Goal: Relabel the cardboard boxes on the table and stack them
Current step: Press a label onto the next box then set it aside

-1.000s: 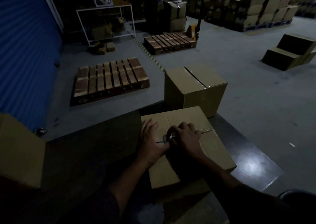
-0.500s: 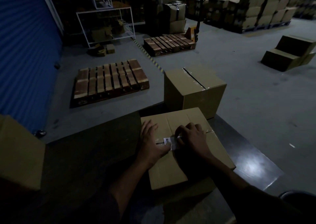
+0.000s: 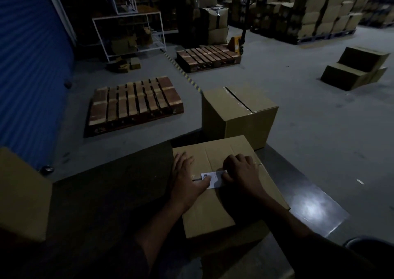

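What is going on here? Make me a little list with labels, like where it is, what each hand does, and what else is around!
place: dim warehouse
table: dark, shiny table
box being worked on: flat-topped brown cardboard box on the table
label: white paper label with barcode on the box top
left hand: lies flat on the box, thumb on the label's left end
right hand: fingers curled, at the label's right end
next box: taped brown cardboard box just beyond
floor: two wooden pallets

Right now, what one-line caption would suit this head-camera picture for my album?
Two hands, left hand and right hand, smooth a white label onto a cardboard box in a dim warehouse.
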Demonstrator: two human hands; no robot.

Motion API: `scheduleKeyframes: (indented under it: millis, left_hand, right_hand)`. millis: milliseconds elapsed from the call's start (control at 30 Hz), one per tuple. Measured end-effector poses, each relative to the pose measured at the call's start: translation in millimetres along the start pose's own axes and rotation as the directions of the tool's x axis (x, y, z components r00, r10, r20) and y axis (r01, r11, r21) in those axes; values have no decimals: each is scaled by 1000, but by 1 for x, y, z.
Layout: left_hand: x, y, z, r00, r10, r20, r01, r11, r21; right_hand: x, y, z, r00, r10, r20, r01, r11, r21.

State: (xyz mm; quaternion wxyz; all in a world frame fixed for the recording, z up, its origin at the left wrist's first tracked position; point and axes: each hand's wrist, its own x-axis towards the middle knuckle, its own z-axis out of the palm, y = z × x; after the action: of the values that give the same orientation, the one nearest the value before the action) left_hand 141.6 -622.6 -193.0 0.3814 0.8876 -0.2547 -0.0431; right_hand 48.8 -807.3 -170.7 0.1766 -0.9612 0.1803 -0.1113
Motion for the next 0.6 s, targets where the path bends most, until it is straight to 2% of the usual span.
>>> scheduleKeyframes:
  millis: [200, 400, 600]
  left_hand:
    - [0, 1, -1, 1000, 14, -14, -14, 1000, -3]
    - [-1, 3, -2, 1000, 17, -8, -17, 1000, 15]
    - [1, -1, 2, 1000, 17, -9, -17, 1000, 26]
  right_hand:
    - [1, 6, 5, 999, 17, 32, -18, 1000, 7]
    - [0, 10, 8, 1000, 28, -11, -28, 999, 25]
    - [2, 18, 10, 999, 10, 35, -11, 999, 33]
